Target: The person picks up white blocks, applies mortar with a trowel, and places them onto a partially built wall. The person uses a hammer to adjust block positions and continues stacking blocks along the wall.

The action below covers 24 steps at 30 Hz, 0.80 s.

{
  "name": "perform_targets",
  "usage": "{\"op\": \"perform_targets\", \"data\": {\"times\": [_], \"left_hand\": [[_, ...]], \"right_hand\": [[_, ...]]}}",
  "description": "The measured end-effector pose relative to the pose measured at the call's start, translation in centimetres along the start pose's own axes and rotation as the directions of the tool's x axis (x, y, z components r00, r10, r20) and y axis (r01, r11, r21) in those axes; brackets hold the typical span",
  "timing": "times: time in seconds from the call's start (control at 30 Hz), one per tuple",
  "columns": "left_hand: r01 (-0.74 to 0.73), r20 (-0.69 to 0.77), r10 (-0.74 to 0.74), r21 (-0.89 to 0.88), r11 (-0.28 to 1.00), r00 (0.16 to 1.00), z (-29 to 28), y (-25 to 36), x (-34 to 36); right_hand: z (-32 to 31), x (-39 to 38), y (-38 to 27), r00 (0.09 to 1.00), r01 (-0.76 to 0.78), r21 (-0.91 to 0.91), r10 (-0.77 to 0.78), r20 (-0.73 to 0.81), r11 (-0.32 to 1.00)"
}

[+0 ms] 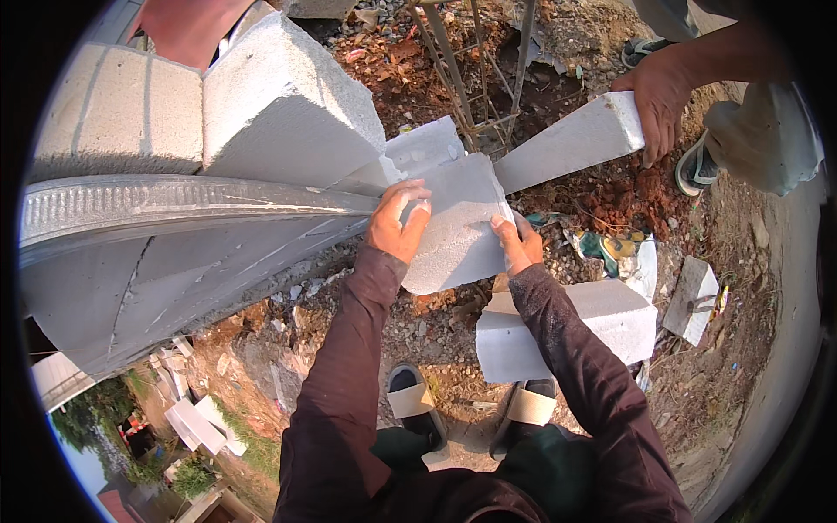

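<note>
Between my hands is a pale grey aerated concrete block, tilted, beside the end of the low wall. My left hand grips its left side, thumb and fingers bent against the block. My right hand holds the right edge, thumb on the upper face and the other fingers partly hidden behind it. A co-worker's hand grips the far end of another long block, whose near end lies close to mine. A smaller broken block piece shows just behind my block.
Large blocks sit along the wall's top, above a grey ribbed strip. Thin upright rods stand beyond my hands. Another block lies under my right forearm, near my sandalled feet. Rubble and a block offcut cover the ground at right.
</note>
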State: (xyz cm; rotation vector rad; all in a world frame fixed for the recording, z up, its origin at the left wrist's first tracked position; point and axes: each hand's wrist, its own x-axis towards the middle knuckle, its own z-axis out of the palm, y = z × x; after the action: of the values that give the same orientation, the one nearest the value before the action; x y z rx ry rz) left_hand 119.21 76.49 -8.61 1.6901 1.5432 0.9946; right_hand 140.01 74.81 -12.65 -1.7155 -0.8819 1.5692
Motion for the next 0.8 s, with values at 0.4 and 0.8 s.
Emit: {"op": "perform_targets", "data": {"times": [0.4,0.8], "left_hand": [[0.371,0.250,-0.598,-0.925,0.086,0.761,3.1,-6.7,-12.7],[0.033,-0.106,-0.705,-0.983,0.181,0.701,-4.8,10.8,-26.8]], "right_hand": [[-2.7,-4.8,-3.3,0.943,0.268,-0.133,-0.232,0.238,0.954],[-3.3,-15.4,-6.3,0.527,0.357,0.184,-0.360,0.770,0.916]]}}
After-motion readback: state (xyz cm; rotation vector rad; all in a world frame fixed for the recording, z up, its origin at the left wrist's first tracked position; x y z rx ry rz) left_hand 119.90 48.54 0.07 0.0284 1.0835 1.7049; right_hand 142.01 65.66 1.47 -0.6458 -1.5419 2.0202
